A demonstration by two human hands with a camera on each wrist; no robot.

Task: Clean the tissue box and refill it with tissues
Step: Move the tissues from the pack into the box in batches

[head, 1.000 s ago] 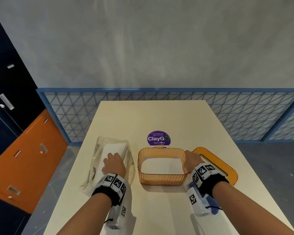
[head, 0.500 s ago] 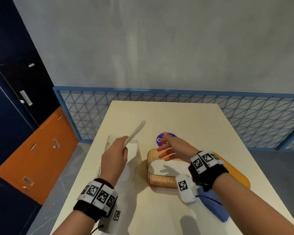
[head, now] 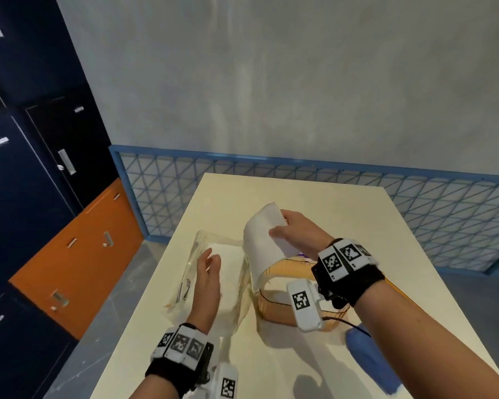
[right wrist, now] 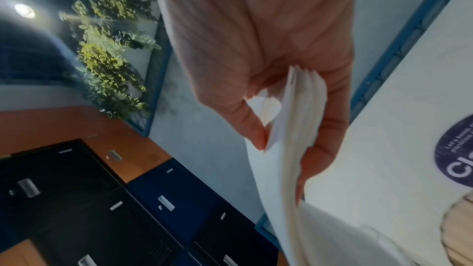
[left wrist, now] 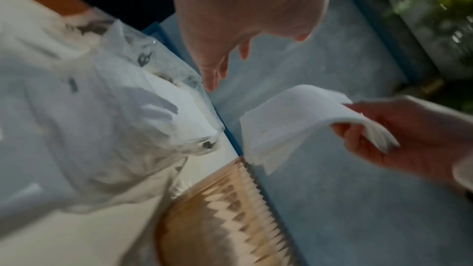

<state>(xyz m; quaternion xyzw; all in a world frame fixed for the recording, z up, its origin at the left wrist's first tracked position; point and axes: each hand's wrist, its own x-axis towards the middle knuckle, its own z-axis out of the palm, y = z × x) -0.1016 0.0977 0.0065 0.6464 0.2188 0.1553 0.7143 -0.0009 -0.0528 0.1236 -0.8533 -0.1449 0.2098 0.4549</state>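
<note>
My right hand [head: 280,226] pinches a stack of white tissues [head: 260,243] between thumb and fingers; the stack droops down to the left rim of the amber ribbed tissue box [head: 274,308]. The right wrist view shows the tissues [right wrist: 289,128] gripped at one end. The left hand [head: 211,259] hovers with straight fingers, holding nothing, over the clear plastic tissue pack [head: 228,254], which lies left of the box and still has white tissues inside. In the left wrist view the pack [left wrist: 115,108], the held tissues [left wrist: 294,112] and the box [left wrist: 225,219] all show.
A blue cloth [head: 369,361] lies on the cream table [head: 300,194] under my right forearm. A purple round sticker [right wrist: 458,153] sits behind the box. Blue mesh fencing [head: 415,203] runs past the table's far edge, with dark lockers [head: 26,168] on the left.
The left hand lifted a tissue stack out of the pack and gave it over. The right hand left the box rim and now holds the stack above the box.
</note>
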